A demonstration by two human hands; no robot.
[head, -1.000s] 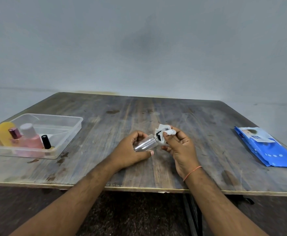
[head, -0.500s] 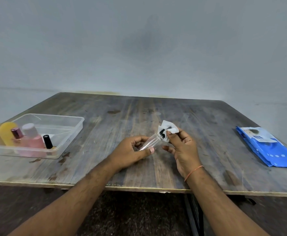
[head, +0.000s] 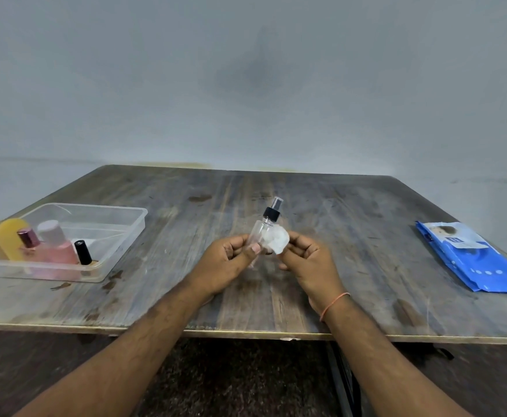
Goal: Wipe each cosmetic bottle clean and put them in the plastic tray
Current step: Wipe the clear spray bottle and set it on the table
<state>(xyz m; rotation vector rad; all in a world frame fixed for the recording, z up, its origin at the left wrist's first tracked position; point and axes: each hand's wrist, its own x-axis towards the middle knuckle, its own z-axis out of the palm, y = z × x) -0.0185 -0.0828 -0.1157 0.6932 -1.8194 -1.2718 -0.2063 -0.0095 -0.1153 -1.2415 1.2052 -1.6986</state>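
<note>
At the far left of the wooden tabletop (head: 366, 236), a clear plastic tray (head: 125, 233) is placed. Inside it, at the near left part, four things are seen close together: a yellow bottle (head: 8, 239) at the left, then a small bottle with a dark pink cap (head: 27, 239), then a pink bottle with a pale cap (head: 56, 248), and a small black-capped bottle (head: 83, 252) at the right of the group. Whether they are standing or leaning cannot be told exactly.

Near the middle of the tabletop, above its surface, a clear spray bottle (head: 261, 233) with a black pump top is held almost upright, a little tilted to the right. Its lower part is gripped by the left hand (head: 225, 263), whose fingers are curled around it with the thumb at the front. Just beside it, a crumpled white wipe (head: 276, 242) is pinched by the right hand (head: 309, 263) and is pressed against the right side of the bottle body. An orange thread (head: 333, 305) is worn on the right wrist.

At the far right of the tabletop, well apart from the hands, a blue pack of wipes (head: 474, 260) is lying flat.
</note>
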